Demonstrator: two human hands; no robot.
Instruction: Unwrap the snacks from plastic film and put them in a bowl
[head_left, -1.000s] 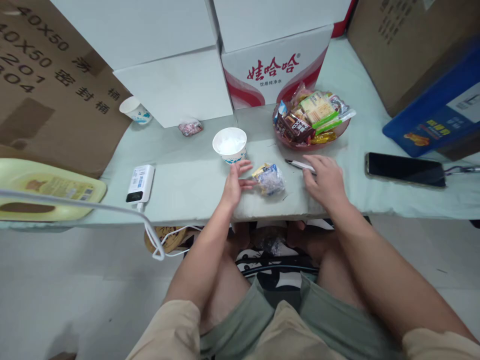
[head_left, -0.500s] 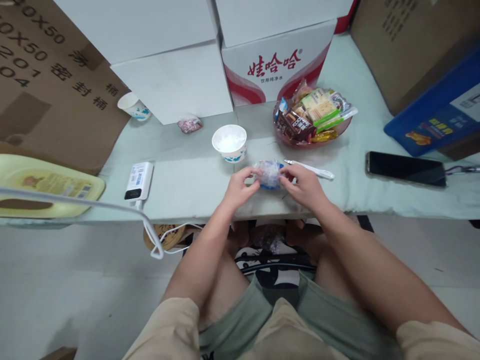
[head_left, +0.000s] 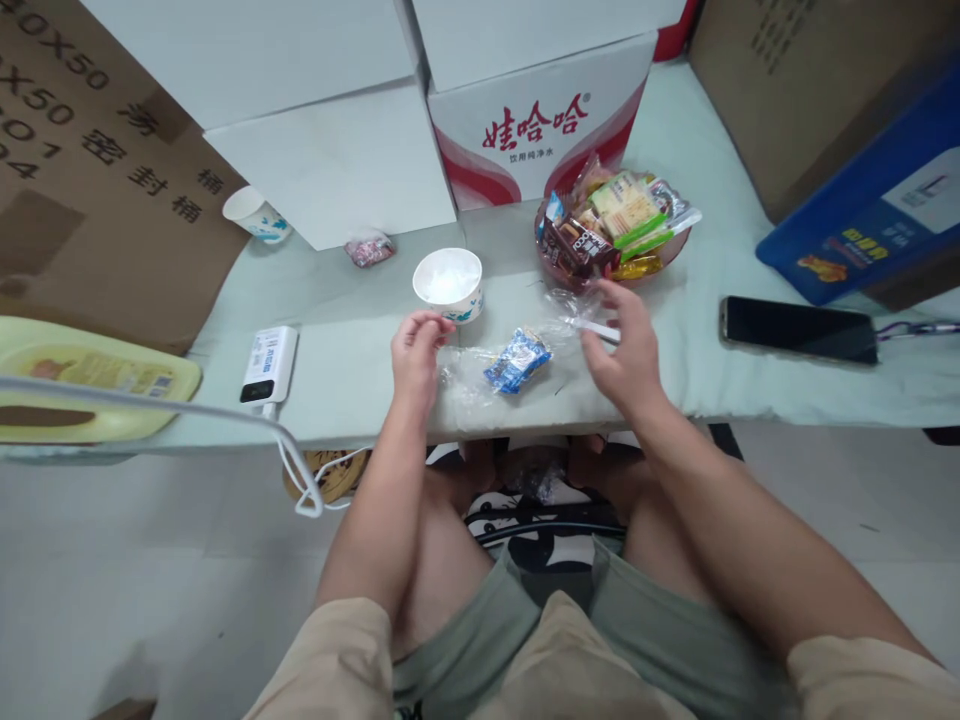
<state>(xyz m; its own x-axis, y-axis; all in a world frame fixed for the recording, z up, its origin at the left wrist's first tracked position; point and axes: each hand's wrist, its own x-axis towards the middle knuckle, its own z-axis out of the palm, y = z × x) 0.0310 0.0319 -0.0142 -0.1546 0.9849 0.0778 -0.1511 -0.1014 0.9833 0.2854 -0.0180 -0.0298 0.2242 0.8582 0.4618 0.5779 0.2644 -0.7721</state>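
A small blue packet (head_left: 518,361) lies on a spread sheet of clear plastic film (head_left: 471,374) near the table's front edge. At the film's left side, my left hand (head_left: 420,350) pinches its edge, just in front of a white paper cup (head_left: 448,284) with a blue pattern. My right hand (head_left: 622,345) is at the far right of the film, thumb and forefinger apart, fingertips at the film's edge. Below that hand lies a white-handled knife-like tool (head_left: 600,330), partly covered by it.
Behind my right hand stands a bowl (head_left: 660,270) of wrapped snacks. A phone (head_left: 799,330) lies at right, a power bank (head_left: 268,365) at left. Another paper cup (head_left: 257,215), a pink packet (head_left: 369,249) and a yellow bottle (head_left: 112,370) are farther left. Boxes (head_left: 547,125) line the back.
My hands have moved apart, left hand leftward and right hand to the right. The bunched clear film is now spread out, exposing the blue packet.
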